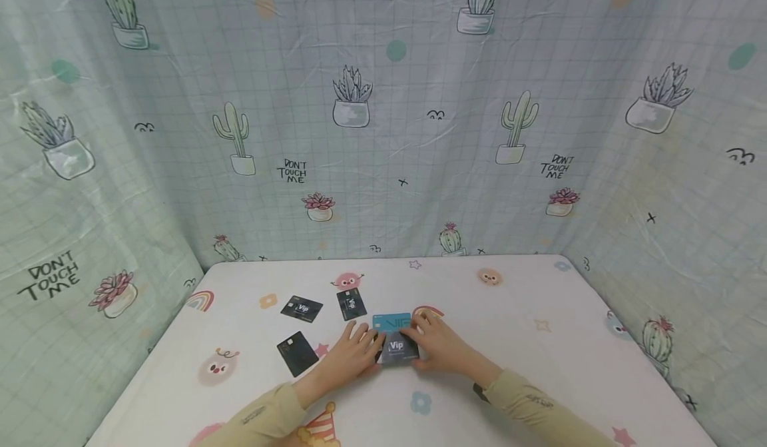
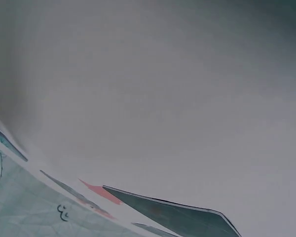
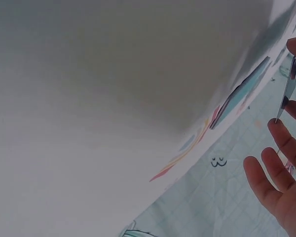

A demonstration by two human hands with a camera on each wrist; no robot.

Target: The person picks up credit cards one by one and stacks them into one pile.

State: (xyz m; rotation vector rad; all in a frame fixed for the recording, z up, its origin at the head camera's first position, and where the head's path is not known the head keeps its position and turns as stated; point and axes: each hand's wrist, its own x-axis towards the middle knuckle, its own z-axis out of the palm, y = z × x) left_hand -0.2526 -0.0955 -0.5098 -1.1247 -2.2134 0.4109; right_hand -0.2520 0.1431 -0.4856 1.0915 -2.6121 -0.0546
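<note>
I am holding a dark grey, rectangular plastic-looking card with white "Vip" lettering (image 1: 398, 347) between my two hands, at the middle of the white, cartoon-printed tabletop (image 1: 509, 330). My right hand (image 1: 442, 348) is pinching its right side between thumb and fingers; my left hand (image 1: 350, 355) is curling its fingers at the left edge, though my left wrist view is showing none of them. Just beyond, a blue rectangular card with "VIP" lettering (image 1: 389, 321) is lying flat; whether the grey one is overlapping it, I cannot tell.

I am expecting the grey card to be light, stiff but slightly springy, and hard to break. Its glossy face is probably going to be slippery, so I am trusting the short side edges, keeping thumb and fingertips opposed there and avoiding squeezing hard enough to bow it.
</note>
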